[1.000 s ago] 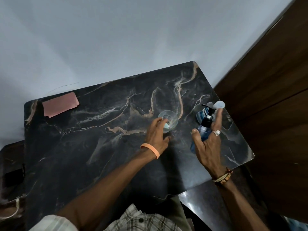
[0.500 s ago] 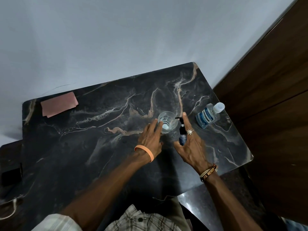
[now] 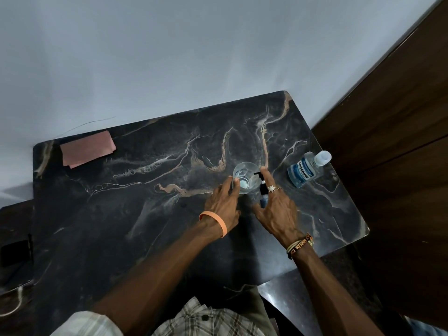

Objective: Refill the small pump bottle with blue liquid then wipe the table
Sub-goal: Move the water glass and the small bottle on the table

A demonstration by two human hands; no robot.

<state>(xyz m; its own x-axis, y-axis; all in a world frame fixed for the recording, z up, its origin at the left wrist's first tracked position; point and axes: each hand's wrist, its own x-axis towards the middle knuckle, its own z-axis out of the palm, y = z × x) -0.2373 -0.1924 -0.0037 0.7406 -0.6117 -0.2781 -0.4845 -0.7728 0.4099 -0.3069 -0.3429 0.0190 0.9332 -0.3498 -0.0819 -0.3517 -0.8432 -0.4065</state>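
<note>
The small pump bottle, black pump on top and blue liquid low inside, stands on the black marble table just right of a clear glass. My right hand holds the bottle between thumb and forefinger, the forefinger stretched up past the pump head. My left hand rests on the table with straight fingertips touching the glass's near left side. A large mouthwash bottle of blue liquid with a clear cap stands near the table's right edge, apart from both hands. A folded pink cloth lies at the far left corner.
A white wall runs behind the table and a brown wooden panel stands close on the right. A lower dark surface at the left carries a dark phone. The table's near right corner ends by my right wrist.
My right hand carried the small pump bottle leftward from beside the mouthwash bottle and stood it next to the glass. My left hand stayed at the glass.
</note>
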